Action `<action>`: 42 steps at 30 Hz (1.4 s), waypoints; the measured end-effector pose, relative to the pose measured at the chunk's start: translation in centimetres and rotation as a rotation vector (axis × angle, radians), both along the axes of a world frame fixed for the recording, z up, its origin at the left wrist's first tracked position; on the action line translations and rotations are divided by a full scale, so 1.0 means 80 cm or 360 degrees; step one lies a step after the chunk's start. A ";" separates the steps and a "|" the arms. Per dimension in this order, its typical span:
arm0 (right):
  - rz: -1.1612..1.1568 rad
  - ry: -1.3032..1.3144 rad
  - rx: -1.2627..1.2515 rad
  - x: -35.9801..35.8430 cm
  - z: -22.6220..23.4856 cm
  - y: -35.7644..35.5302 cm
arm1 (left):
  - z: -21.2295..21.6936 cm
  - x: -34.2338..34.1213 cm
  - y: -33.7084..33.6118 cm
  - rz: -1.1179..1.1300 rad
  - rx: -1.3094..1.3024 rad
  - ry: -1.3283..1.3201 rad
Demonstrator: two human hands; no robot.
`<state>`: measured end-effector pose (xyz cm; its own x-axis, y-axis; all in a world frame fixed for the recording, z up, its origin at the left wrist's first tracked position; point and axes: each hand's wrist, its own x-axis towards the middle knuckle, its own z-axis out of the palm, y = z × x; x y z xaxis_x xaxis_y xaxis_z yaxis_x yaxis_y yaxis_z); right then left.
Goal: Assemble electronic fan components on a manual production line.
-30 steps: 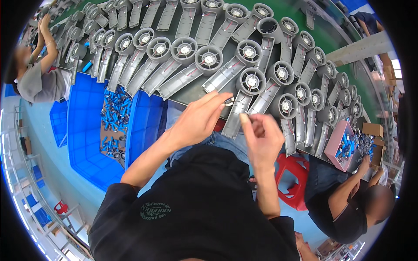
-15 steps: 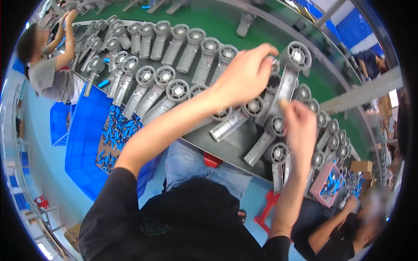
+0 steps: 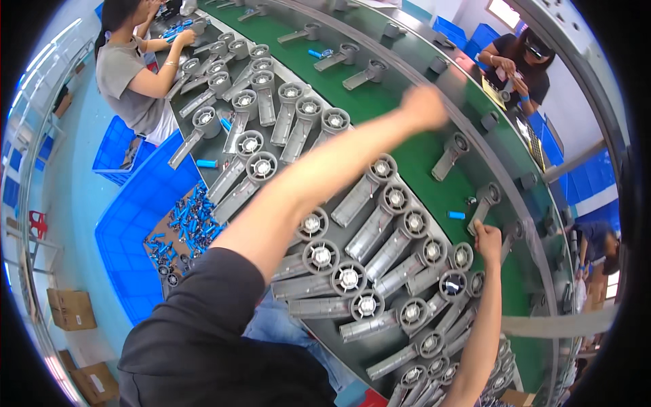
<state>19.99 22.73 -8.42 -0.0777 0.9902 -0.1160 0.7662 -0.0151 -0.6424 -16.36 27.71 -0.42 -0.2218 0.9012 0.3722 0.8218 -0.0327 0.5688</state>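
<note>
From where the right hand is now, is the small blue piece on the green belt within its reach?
Probably yes. The right hand sits closed at the belt's near edge, and the small blue piece lies just beyond it on the green belt, with only a grey housing beside it and nothing across the path.

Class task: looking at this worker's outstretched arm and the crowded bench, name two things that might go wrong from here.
1. The left hand reaches far out over the green belt, its arm passing above the packed grey housings; a sleeve or elbow might knock one out of line.
2. The right hand is closed at the belt's edge beside a housing and a small blue part; it might bump them.
</note>
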 end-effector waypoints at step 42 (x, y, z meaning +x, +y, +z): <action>0.0289 0.0794 -0.0214 -0.149 0.186 -0.278 | 0.026 -0.394 -0.506 0.0495 0.0261 0.0688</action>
